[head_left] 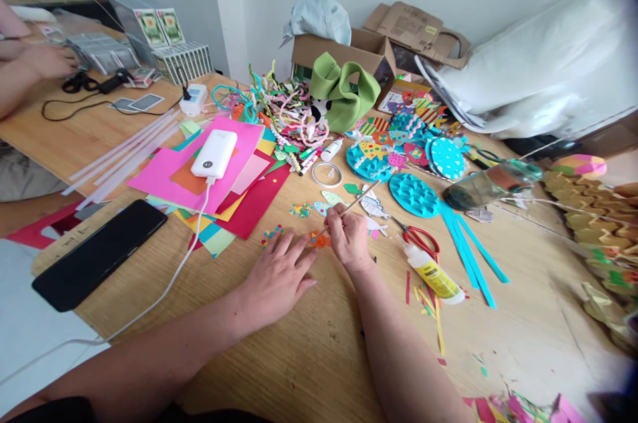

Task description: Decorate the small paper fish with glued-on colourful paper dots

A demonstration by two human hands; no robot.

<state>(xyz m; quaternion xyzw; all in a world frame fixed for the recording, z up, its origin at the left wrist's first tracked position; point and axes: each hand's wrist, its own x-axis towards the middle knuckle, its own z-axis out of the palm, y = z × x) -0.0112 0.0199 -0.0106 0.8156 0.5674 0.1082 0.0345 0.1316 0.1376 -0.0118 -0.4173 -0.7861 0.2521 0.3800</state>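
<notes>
My right hand (349, 237) pinches a thin stick (359, 195), which slants down to the left, its lower end over a small orange paper piece (319, 239). Whether the stick is a brush or a plain rod I cannot tell. My left hand (279, 271) lies on the table with its fingers spread, fingertips beside the orange piece and a little pile of coloured dots (272, 235). Another cluster of dots (301, 209) sits just beyond. Paper fish (373, 205) lie past my right hand. To its right are red-handled scissors (423, 239) and a glue bottle (434, 275).
Coloured paper sheets (254, 200) carry a white power bank (214, 154), its cable crossing to a black phone's (100, 253) side. Blue discs (415, 195), blue strips (466, 251) and a bottle (491, 185) lie right. A cardboard box (343, 50) stands behind; another person's hand (50, 60) shows far left.
</notes>
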